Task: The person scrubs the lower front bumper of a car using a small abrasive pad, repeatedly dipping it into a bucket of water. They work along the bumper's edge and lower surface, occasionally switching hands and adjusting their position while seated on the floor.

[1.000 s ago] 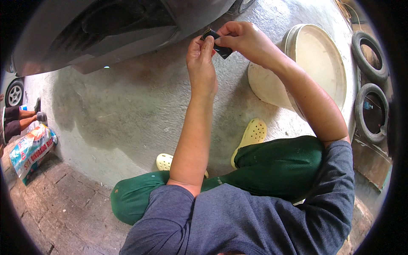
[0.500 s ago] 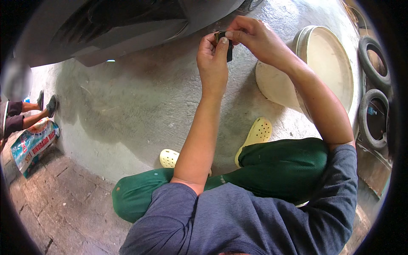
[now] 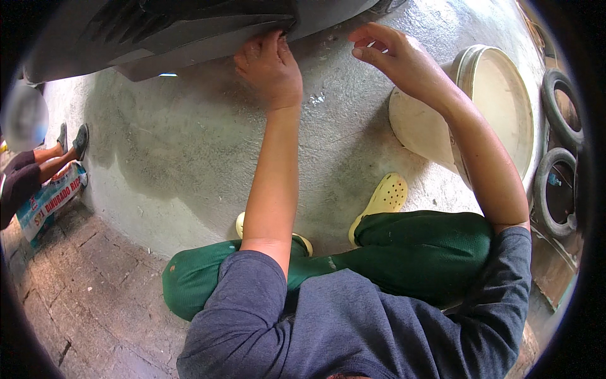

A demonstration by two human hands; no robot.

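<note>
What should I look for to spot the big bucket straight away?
Start at the dark grey vehicle across the upper left, then go right to the person's raised right hand. Below and to the right of it, partly hidden by the forearm, is the bucket. It is pale cream, unlike the dark, ring-shaped tyres farther right.

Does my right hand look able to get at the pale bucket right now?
Probably yes: your right hand looks empty, thumb and fingertips parted, and the pale bucket is close by on its right, with nothing seen blocking the way.
</note>
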